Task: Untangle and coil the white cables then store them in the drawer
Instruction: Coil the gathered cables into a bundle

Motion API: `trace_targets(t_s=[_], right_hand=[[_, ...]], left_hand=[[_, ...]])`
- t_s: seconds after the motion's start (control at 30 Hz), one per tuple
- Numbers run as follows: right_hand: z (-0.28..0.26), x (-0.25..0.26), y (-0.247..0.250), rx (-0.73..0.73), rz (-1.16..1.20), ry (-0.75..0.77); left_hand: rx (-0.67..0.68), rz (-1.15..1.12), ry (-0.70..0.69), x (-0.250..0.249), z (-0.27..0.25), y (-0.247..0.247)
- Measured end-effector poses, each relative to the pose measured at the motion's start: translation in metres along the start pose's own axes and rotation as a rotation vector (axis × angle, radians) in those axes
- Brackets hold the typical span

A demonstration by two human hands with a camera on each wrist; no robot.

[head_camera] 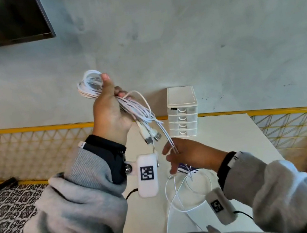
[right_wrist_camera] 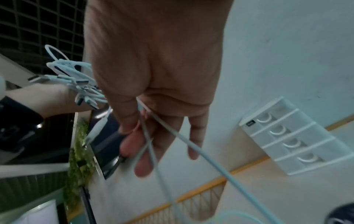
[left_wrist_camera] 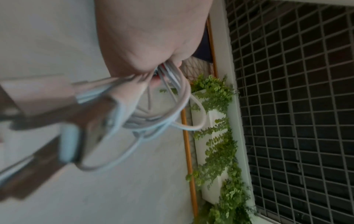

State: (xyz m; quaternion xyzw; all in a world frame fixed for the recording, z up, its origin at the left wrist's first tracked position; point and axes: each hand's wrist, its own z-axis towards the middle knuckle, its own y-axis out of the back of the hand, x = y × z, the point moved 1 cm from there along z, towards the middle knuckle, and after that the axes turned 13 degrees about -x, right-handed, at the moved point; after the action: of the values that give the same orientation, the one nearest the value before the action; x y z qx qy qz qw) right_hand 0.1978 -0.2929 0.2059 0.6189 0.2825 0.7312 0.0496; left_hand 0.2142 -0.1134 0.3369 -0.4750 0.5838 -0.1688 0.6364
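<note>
table (head_camera: 232, 144) carrying the drawer unit (head_camera: 182, 110) at its far edge | our left hand (head_camera: 108, 113), raised up and left of the drawer unit, clenched round the coiled white cables (head_camera: 89, 84), plugs dangling | our right hand (head_camera: 192, 154), just in front of the drawer unit, pinching loose strands (right_wrist_camera: 220, 169) that trail to the tabletop

Your left hand (head_camera: 108, 113) keeps its grip mostly hidden behind the cable bundle (head_camera: 89, 86), and the plugs (left_wrist_camera: 70, 145) nearest the left wrist camera are smeared. The loose cable (right_wrist_camera: 210, 161) runs off the bottom of the right wrist view. The label (head_camera: 173, 109) on the drawer unit (head_camera: 183, 115), perhaps a brand name, is too small to read.
</note>
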Motion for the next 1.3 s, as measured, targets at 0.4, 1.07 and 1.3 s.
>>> trace_targets(t_s=[0.4,1.07,1.3], right_hand=[[-0.020,0.098,0.020,-0.226,-0.411,0.392],[-0.025,0.088,0.063,-0.273,-0.147,0.301],[0.007,0.108,0.067,-0.646,0.092,0.311]], left_hand=[[0.187,0.804,-0.629,0.042,0.005,0.042],[0.450,0.978,-0.220,0.051,0.002,0.054],[0.720,0.820,0.125,0.071,-0.039,0.048]])
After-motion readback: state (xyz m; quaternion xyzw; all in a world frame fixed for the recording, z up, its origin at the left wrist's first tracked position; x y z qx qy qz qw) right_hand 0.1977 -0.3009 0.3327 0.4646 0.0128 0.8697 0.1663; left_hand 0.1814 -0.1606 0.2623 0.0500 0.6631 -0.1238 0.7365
